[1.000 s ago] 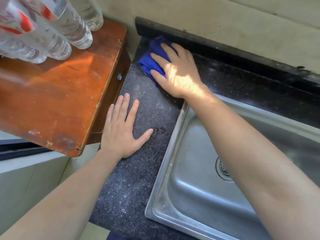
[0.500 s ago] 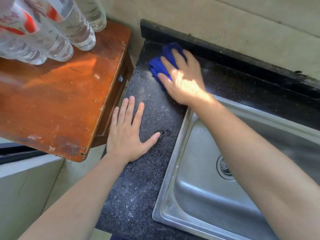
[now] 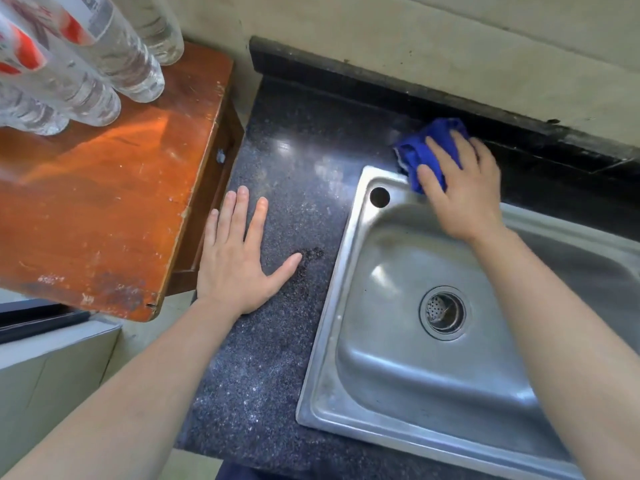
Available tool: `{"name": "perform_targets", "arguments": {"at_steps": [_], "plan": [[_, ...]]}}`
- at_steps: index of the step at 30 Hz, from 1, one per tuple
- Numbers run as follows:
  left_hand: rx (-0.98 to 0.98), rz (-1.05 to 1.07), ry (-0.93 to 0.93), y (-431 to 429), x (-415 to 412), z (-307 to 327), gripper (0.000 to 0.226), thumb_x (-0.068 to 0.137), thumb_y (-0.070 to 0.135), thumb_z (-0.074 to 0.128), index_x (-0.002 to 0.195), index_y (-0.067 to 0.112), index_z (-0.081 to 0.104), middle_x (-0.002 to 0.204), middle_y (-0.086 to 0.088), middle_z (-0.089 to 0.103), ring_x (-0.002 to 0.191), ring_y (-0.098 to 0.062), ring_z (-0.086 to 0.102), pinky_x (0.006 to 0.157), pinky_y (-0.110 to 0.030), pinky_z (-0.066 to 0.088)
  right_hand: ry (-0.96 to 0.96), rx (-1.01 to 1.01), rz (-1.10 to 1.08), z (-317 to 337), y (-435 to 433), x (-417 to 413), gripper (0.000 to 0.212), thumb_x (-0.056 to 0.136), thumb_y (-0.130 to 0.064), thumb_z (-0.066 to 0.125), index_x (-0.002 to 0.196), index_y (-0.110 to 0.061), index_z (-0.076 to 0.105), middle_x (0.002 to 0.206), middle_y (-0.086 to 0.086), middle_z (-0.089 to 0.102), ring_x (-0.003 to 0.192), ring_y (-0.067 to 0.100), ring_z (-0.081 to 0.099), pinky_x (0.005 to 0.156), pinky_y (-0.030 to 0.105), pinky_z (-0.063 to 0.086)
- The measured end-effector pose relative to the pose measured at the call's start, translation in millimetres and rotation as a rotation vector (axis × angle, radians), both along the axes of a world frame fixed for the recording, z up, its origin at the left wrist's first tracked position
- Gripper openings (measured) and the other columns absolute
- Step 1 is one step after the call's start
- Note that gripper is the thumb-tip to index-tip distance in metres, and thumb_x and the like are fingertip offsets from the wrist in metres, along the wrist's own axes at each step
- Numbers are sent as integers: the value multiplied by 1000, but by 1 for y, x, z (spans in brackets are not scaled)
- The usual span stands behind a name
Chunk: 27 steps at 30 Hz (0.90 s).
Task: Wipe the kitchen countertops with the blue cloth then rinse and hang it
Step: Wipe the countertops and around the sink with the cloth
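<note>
A bunched blue cloth (image 3: 424,152) lies on the dark speckled countertop (image 3: 298,161) at the back edge of the steel sink (image 3: 349,258), partly over the sink's rim. My right hand (image 3: 460,188) presses down on the cloth with fingers spread over it. My left hand (image 3: 239,258) rests flat on the countertop left of the sink, fingers apart, holding nothing. A dark crumbly patch (image 3: 311,254) sits by the left thumb.
A worn orange wooden table (image 3: 104,209) butts against the counter's left side, with several clear plastic bottles (image 3: 86,64) on it. A black backsplash strip (image 3: 381,88) and beige wall run behind. The sink has a drain strainer (image 3: 443,311) and a tap hole (image 3: 379,196).
My right hand has slid the cloth rightward along the back of the counter, from the left corner to behind the sink. The left hand stays planted.
</note>
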<state>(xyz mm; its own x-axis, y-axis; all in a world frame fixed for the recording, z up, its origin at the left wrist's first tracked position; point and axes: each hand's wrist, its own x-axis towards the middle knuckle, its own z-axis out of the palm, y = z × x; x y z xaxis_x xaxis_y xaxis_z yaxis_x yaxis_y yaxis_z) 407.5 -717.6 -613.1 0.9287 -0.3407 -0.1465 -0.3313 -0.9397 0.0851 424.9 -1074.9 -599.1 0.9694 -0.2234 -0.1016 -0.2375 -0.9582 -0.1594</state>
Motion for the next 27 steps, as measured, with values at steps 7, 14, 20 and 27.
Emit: {"name": "perform_targets", "arguments": {"at_steps": [7,14,20,27], "plan": [[8,-6,8,-3,2,0,101,86,84,16,161,16,8,168,-11,-3,155,-25,-8,125,-48,5,77,-11,-440,11,-11,-8,72,93,-61,18,158,-31,31,168,10,16,149,41,16,123,44,10],[-117,-22,35,5,5,4,94,87,80,23,159,18,21,168,-9,5,155,-23,0,125,-47,2,23,44,93,6,133,28,56,103,-50,32,153,-27,42,165,15,24,147,48,20,120,51,14],[-140,-50,-220,76,8,22,64,98,49,41,149,12,44,162,-19,26,151,-35,23,123,-53,11,-15,79,370,-6,190,-68,54,100,-52,38,146,-27,53,159,13,39,144,46,32,117,54,25],[-45,69,-104,119,8,11,72,98,58,31,158,19,25,166,-15,13,154,-30,8,123,-55,7,31,76,539,-7,187,-106,59,99,-61,38,150,-33,47,163,5,33,149,37,30,121,50,22]]}}
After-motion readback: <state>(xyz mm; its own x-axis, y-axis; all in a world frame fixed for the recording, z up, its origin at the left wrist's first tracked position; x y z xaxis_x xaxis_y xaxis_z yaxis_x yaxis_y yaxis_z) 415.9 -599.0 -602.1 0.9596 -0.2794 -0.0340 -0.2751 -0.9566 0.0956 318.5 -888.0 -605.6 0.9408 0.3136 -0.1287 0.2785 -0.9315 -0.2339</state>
